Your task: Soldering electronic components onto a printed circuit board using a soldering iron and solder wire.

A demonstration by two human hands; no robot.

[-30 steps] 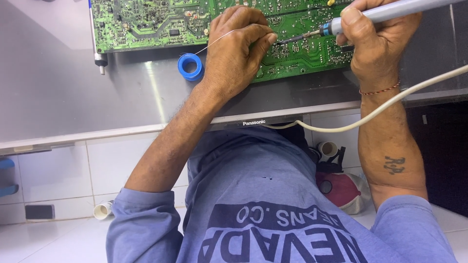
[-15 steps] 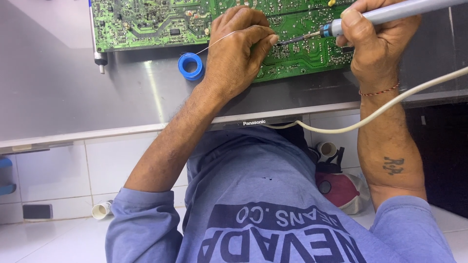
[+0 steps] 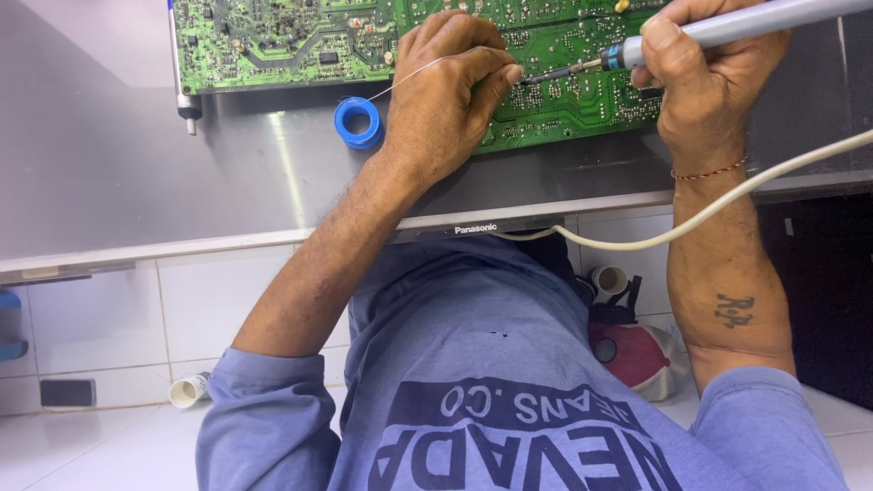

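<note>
Solder wire (image 3: 400,80) pinched in left hand (image 3: 446,100), running back to blue spool (image 3: 356,122) on the grey metal panel (image 3: 136,164) just below the green circuit board (image 3: 273,41). Right hand (image 3: 709,82) is closed around the soldering iron (image 3: 727,27), tip on the board right by the left fingertips (image 3: 509,75). White cord (image 3: 691,227) loops across the right forearm. Left hand covers the board's middle. Red cap (image 3: 637,355) and white pipe bit (image 3: 189,389) on the tile floor (image 3: 91,445).

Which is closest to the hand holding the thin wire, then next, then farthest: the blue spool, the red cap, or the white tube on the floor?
From the left hand in the head view:
1. Blue spool, right beside it on the grey panel.
2. Red cap, lower down, under the other arm.
3. White tube, far below by the sleeve.
</note>
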